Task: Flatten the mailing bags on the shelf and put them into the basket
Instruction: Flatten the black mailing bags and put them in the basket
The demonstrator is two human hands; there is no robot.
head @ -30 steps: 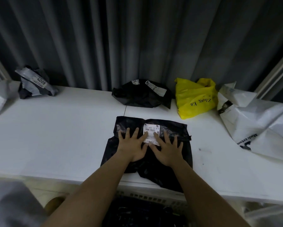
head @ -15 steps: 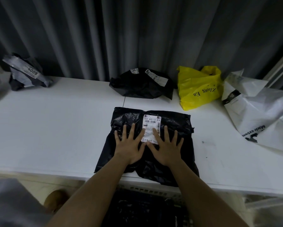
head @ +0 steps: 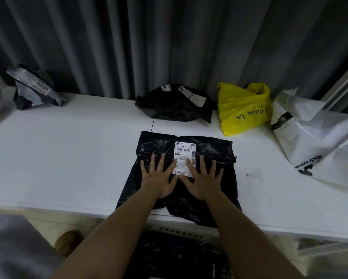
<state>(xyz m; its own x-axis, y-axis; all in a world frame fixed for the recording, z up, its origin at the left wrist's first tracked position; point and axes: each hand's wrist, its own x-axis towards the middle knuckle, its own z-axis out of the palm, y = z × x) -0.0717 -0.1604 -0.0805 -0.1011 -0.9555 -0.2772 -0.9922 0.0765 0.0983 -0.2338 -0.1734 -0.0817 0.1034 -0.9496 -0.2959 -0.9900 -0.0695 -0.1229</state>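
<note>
A: A white shelf (head: 68,158) runs in front of a grey curtain (head: 169,41).

B: And the hands?

A: The left hand (head: 159,178) and right hand (head: 203,180) lie flat, fingers spread, side by side on the black bag (head: 213,154) at the shelf's front edge. Their inner fingers cover part of its label (head: 184,152).

B: The basket?

A: The basket (head: 181,256) sits below the edge, dark inside, contents unclear, partly hidden by the forearms.

B: Other bags?

A: At the back, a crumpled black bag (head: 169,105), a yellow bag (head: 241,109), a grey bag (head: 36,91), and a white bag (head: 320,141) cut off at the right.
</note>
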